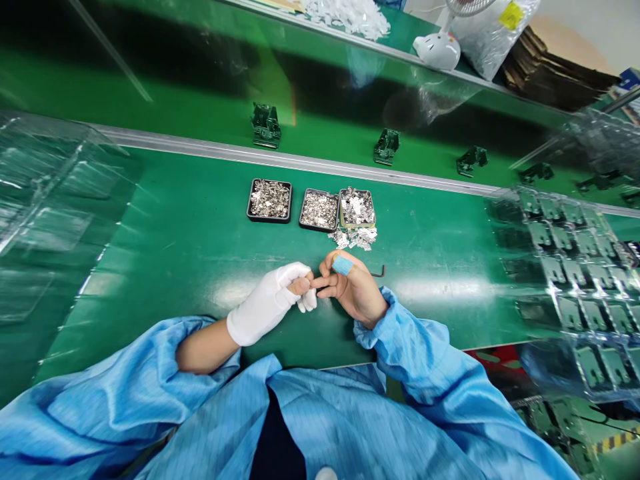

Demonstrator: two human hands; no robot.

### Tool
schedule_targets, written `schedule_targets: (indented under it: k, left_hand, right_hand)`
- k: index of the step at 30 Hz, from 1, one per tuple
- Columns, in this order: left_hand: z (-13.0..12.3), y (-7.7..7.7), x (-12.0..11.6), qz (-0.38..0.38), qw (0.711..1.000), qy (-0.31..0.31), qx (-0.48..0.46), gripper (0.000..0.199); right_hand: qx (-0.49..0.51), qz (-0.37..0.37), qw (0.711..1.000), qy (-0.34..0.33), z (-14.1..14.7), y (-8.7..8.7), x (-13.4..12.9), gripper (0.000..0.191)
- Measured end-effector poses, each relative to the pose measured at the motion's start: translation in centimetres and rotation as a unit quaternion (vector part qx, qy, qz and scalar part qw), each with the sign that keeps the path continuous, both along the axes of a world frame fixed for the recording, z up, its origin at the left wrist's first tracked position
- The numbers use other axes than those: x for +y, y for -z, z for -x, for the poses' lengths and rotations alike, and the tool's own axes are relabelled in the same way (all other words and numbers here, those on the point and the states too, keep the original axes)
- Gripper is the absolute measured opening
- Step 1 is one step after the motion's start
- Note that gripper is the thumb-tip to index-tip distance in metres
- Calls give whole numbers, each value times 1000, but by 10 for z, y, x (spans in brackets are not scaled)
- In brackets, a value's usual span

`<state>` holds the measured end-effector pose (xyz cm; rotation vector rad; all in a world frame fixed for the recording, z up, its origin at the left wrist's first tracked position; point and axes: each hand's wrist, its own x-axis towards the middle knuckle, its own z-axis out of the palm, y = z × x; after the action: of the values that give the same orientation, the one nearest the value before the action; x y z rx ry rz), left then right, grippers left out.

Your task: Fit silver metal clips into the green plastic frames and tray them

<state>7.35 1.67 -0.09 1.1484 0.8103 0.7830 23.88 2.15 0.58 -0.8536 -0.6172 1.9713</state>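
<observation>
My left hand (267, 300) wears a white glove that leaves the thumb tip and a fingertip bare. Its fingers are closed in a pinch; whatever may be between them is too small to make out. Just to the right, my right hand (355, 287) is bare, with a blue bandage (343, 265) round one finger. Its fingers are bent together and reach to the left fingertips, so the hands meet above the green table (200, 247). Beyond them lie loose flat metal pieces (357, 239), in front of a tray of similar pieces (357, 207).
Two more black trays of small metal parts, the left tray (269, 201) and the middle tray (319, 209), stand nearby. A hex key (381, 272) lies behind my right hand. Clear plastic trays (575, 267) are stacked at right, others (50, 200) at left. A fan (440, 50) stands on the shelf.
</observation>
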Motion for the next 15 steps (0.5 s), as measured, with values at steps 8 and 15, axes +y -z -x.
schedule_targets:
  k: [8, 15]
  left_hand:
    - [1, 2, -1, 21, 1000, -2, -2, 40]
    - [3, 10, -1, 43, 998, 9, -47, 32]
  right_hand:
    - [-36, -29, 999, 15, 3, -2, -1, 36]
    - [-136, -145, 977, 71, 5, -3, -9, 29]
